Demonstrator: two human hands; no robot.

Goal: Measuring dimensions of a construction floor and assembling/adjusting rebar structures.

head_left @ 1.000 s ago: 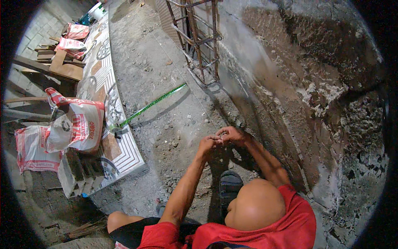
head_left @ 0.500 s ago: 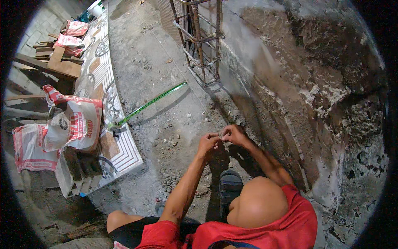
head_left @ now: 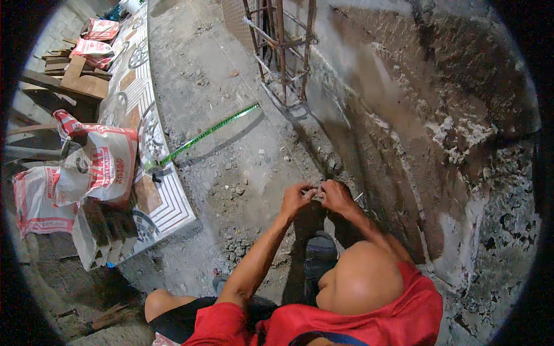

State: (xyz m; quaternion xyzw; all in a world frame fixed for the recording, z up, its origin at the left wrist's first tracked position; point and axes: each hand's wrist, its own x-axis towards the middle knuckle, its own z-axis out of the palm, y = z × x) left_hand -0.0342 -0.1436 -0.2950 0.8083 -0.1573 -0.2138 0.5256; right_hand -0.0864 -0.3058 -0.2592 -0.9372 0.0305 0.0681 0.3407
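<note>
My left hand [head_left: 296, 198] and my right hand [head_left: 337, 196] meet fingertip to fingertip low over the dirt floor, in front of my shoe [head_left: 321, 251]. Both are closed in a pinch. Whatever sits between the fingers is too small to make out. A thin pale line, like a string, runs along the floor from the far end toward my hands; where it stops I cannot tell. Just right of my right hand a short, thin, light-coloured piece [head_left: 359, 196] sticks out.
A green tape measure [head_left: 210, 131] stretches from a patterned tile panel [head_left: 167, 203] toward an upright rebar cage [head_left: 281, 45]. Cement bags [head_left: 104, 164] rest on hollow blocks [head_left: 95, 236] at left, near wood boards [head_left: 83, 81]. A rough earthen wall [head_left: 398, 127] rises at right.
My hands sit slightly farther right and lower in view, with the fingers still pinched together. The whole view has shifted a little; the tape measure and bags have stayed in place.
</note>
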